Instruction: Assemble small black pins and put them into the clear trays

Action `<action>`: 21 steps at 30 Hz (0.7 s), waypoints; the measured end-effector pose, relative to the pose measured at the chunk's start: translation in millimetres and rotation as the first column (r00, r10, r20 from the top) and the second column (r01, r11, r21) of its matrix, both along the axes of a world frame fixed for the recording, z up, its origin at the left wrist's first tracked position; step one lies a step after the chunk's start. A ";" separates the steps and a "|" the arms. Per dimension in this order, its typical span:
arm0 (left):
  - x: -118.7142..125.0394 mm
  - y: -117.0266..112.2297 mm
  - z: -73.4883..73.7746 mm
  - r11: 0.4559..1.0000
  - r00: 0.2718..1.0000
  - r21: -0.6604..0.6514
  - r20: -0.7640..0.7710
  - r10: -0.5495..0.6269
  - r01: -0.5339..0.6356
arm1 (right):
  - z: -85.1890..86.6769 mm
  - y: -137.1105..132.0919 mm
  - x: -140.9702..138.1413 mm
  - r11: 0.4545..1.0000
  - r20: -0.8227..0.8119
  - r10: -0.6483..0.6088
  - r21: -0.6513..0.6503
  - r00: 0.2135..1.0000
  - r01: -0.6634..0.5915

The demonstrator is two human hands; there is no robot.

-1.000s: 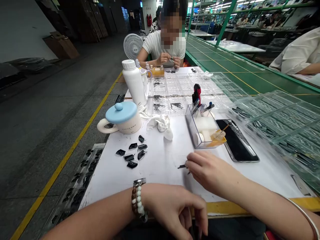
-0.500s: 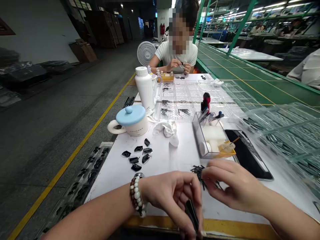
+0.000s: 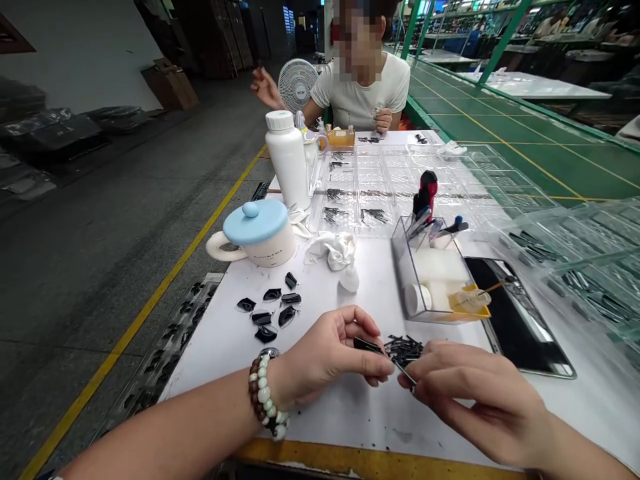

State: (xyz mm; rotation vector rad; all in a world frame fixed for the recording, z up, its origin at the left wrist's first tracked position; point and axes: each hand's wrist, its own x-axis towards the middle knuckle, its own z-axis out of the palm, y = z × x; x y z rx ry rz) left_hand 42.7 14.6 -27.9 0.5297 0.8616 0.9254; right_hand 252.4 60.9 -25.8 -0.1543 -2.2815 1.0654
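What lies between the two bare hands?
A small heap of thin black parts on the white tabletop, between the left hand and right hand, in the head view.

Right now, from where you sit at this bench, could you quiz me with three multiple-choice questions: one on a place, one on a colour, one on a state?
1. Where is the crumpled white cloth?
A. Inside the clear plastic box
B. Between the mug and that box
C. On the floor

2. What colour is the mug's lid?
A. Red
B. Pale blue
C. Green

3. What is the left hand doing?
A. Pinching a small black part
B. Lying flat and empty
C. Gripping the white bottle

Answers:
1. B: the cloth lies between them.
2. B: the lid shows pale blue.
3. A: the part shows between its fingers.
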 end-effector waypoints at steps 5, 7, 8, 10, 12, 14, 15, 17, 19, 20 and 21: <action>0.3 -0.2 -7.2 0.992 0.994 -0.069 0.037 -0.102 0.105 | 1.4 -0.8 0.9 0.999 0.055 0.048 -0.017 0.997 -0.047; 0.5 -0.8 -9.0 0.989 0.992 -0.079 0.029 -0.124 0.126 | 1.7 -0.6 0.8 0.997 0.076 0.071 -0.019 0.995 -0.069; 0.6 -1.2 -9.2 0.988 0.991 -0.080 0.021 -0.132 0.133 | 1.8 -0.5 0.8 0.996 0.083 0.084 -0.022 0.993 -0.083; 0.9 -1.7 -8.3 0.987 0.989 -0.069 0.006 -0.147 0.147 | 1.9 -0.2 0.7 0.994 0.098 0.109 -0.027 0.989 -0.107; 0.8 -1.9 -6.3 0.987 0.988 -0.047 -0.013 -0.151 0.151 | 1.8 -0.5 1.3 0.993 0.112 0.121 -0.022 0.986 -0.119; 0.2 -1.9 -4.3 0.991 0.989 -0.010 -0.064 -0.133 0.132 | 1.4 -1.8 3.0 0.996 0.136 0.093 -0.024 0.986 -0.091; -0.3 -1.8 -3.5 0.994 0.989 0.014 -0.101 -0.109 0.111 | 0.9 -2.9 4.1 0.998 0.161 0.060 -0.044 0.985 -0.054; -1.0 -2.0 -2.5 0.996 0.983 0.076 -0.182 -0.037 0.052 | -1.0 -5.0 6.3 0.991 0.205 -0.030 -0.121 0.978 0.055; -0.9 -3.0 -2.0 0.986 0.967 0.165 -0.251 0.048 -0.006 | -3.6 -6.5 7.2 0.966 0.246 -0.133 -0.186 0.960 0.181; -0.5 -3.9 -1.8 0.977 0.959 0.212 -0.271 0.088 -0.029 | -4.9 -6.8 6.9 0.954 0.252 -0.170 -0.200 0.953 0.223; 0.2 -5.1 -1.7 0.966 0.951 0.256 -0.283 0.124 -0.050 | -5.9 -6.9 6.0 0.947 0.252 -0.195 -0.203 0.948 0.249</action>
